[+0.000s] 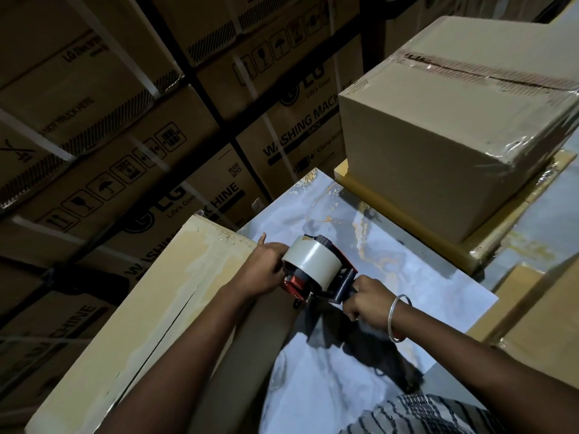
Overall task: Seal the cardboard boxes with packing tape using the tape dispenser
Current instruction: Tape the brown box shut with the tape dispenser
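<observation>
A red and black tape dispenser (316,270) with a pale roll of packing tape sits at the right edge of a long cardboard box (134,308). My right hand (365,300) grips its black handle. My left hand (266,267) holds the dispenser's front end at the box edge, index finger pointing out. The box's top seam carries a strip of clear tape. A second cardboard box (438,145), taped along its top seam, stands at the upper right.
Stacked washing machine cartons (125,120) with white straps fill the left and back. The marbled floor (391,270) lies between the boxes. A flat yellow carton (407,214) sits under the second box. More cardboard (539,324) is at the right edge.
</observation>
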Tool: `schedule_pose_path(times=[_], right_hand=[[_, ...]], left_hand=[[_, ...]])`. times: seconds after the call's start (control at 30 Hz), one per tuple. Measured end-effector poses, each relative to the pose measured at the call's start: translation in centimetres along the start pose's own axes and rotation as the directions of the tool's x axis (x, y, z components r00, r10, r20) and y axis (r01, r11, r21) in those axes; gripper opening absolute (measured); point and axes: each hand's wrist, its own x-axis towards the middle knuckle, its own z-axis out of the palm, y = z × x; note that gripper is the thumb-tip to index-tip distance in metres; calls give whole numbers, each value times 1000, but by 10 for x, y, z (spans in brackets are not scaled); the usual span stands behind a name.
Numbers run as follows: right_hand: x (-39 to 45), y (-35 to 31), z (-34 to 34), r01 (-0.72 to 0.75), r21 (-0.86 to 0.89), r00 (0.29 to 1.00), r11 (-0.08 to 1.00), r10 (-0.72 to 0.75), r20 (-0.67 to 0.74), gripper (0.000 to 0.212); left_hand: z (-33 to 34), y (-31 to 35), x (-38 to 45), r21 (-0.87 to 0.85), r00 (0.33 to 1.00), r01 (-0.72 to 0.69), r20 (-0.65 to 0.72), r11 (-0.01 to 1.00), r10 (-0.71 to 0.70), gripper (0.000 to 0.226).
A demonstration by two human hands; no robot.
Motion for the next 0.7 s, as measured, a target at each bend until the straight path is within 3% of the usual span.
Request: schedule_pose_path(times=[0.23,0.4,0.7], right_hand=[[-1,44,-22,-91,123,968,988,117,-221,26],[14,78,-49,-210,-99,930,973,167,-328,20],[45,96,-45,-212,-403,858,891,-28,-513,13]], left_hand=[[9,-7,1,-8,997,47,-66,999,-47,18],[14,-6,2,14,987,108,-117,994,-106,12],[17,8,4,133,961,259,-137,957,-241,22]])
